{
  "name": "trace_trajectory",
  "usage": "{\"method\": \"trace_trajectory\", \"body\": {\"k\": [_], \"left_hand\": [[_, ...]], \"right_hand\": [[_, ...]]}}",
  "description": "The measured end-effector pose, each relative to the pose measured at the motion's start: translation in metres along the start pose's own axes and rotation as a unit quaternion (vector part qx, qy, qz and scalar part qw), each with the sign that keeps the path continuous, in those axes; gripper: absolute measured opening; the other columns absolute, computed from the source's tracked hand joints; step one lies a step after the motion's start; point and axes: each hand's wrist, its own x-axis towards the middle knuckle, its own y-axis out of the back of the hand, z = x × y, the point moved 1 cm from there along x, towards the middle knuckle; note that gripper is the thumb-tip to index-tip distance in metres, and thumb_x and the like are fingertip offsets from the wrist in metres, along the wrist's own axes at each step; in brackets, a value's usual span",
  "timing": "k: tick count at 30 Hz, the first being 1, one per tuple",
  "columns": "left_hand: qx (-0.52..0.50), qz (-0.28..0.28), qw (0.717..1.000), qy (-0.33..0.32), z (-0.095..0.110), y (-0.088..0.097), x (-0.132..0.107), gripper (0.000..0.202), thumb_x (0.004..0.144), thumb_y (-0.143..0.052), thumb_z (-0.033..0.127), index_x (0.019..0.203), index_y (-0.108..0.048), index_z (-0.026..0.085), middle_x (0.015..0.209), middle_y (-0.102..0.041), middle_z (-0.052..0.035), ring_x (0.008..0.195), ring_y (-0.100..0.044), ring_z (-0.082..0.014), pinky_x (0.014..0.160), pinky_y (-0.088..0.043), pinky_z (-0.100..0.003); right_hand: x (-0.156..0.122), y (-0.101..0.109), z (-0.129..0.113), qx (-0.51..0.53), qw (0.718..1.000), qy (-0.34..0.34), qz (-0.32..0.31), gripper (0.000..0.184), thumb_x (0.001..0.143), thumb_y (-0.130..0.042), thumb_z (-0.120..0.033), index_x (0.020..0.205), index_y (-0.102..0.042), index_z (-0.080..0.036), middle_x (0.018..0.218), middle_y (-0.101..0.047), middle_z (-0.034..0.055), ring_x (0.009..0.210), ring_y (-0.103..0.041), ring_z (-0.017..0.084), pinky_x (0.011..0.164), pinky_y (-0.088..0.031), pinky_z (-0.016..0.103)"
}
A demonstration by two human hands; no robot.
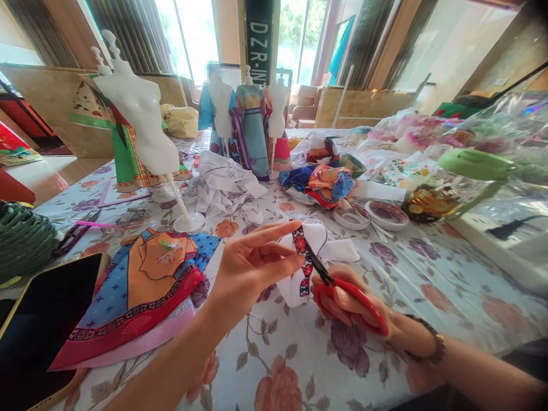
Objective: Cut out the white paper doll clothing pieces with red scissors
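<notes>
In my left hand [257, 260] a narrow patterned fabric strip [305, 268], dark with red flowers, is pinched between thumb and fingers and hangs downward. My right hand [351, 297] grips red-handled scissors [363, 317]; their dark blades lie against the strip's right edge. Whether the blades are parted is hard to make out. Behind the strip, white fabric scraps [338, 248] rest on the table. To the left of my left hand lies a small doll-size garment [158, 268] in orange, blue and red.
A flowered tablecloth [274, 342] covers the table. A white mini mannequin [141, 125] stands at left, dressed ones behind. Also present are a phone [47, 325], white cutting scraps [226, 182], colourful fabric pieces [325, 177], tape rolls [387, 215] and a green-lidded jar [436, 194].
</notes>
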Motion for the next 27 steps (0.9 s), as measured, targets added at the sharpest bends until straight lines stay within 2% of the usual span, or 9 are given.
{"method": "trace_trajectory", "body": {"k": [5,10,12,19,24,27], "left_hand": [[-0.003,0.003,1.0,-0.02,0.0,0.0,0.001,0.034,0.066,-0.083,0.018,0.096,-0.078,0.034,0.075,-0.075,0.0009,0.066,-0.066,-0.0102,0.054,-0.052,-0.015],[-0.008,0.011,0.999,-0.042,0.0,0.001,0.002,0.03,0.066,-0.083,0.018,0.091,-0.079,0.034,0.095,-0.076,0.001,0.074,-0.067,-0.0082,0.062,-0.054,-0.012],[-0.011,0.021,0.998,-0.052,0.001,0.001,0.002,0.025,0.067,-0.083,0.02,0.089,-0.079,0.032,0.097,-0.076,0.0,0.075,-0.067,-0.0082,0.063,-0.054,-0.012],[-0.037,0.061,0.997,-0.039,0.001,0.001,0.003,0.019,0.068,-0.082,0.019,0.082,-0.08,0.03,0.094,-0.078,0.0018,0.079,-0.07,-0.0088,0.07,-0.056,-0.011],[-0.04,0.045,0.997,-0.045,0.001,0.0,0.004,0.02,0.067,-0.083,0.019,0.083,-0.08,0.03,0.085,-0.077,0.0047,0.072,-0.068,-0.0038,0.067,-0.054,-0.005],[-0.043,0.035,0.997,-0.046,0.001,0.0,0.004,0.019,0.067,-0.083,0.02,0.084,-0.08,0.03,0.079,-0.075,0.0056,0.07,-0.066,-0.0026,0.068,-0.053,-0.005]], "right_hand": [[0.004,-0.001,-0.007,0.021,0.999,0.025,-0.003,0.052,0.084,-0.051,-0.067,0.061,-0.051,-0.021,0.048,-0.042,-0.0047,0.045,-0.037,0.012,0.046,-0.028,0.029],[0.006,-0.002,-0.013,0.015,0.999,0.033,-0.018,0.051,0.085,-0.051,-0.066,0.062,-0.051,-0.02,0.051,-0.043,-0.0044,0.048,-0.038,0.012,0.048,-0.029,0.028],[0.005,-0.002,-0.014,0.013,0.999,0.026,-0.024,0.052,0.085,-0.051,-0.066,0.062,-0.051,-0.02,0.051,-0.044,-0.0041,0.048,-0.038,0.012,0.048,-0.029,0.028],[0.005,-0.004,-0.018,-0.005,1.0,-0.003,-0.027,0.056,0.081,-0.052,-0.073,0.061,-0.048,-0.02,0.05,-0.043,-0.0038,0.05,-0.038,0.012,0.049,-0.029,0.028],[0.007,-0.003,-0.016,0.005,0.999,-0.03,-0.032,0.06,0.072,-0.056,-0.078,0.057,-0.048,-0.02,0.047,-0.042,-0.0045,0.049,-0.038,0.012,0.048,-0.029,0.027],[0.006,-0.003,-0.016,0.002,0.999,-0.032,-0.031,0.061,0.073,-0.055,-0.078,0.058,-0.049,-0.019,0.048,-0.044,-0.0042,0.05,-0.04,0.012,0.049,-0.03,0.027]]}}
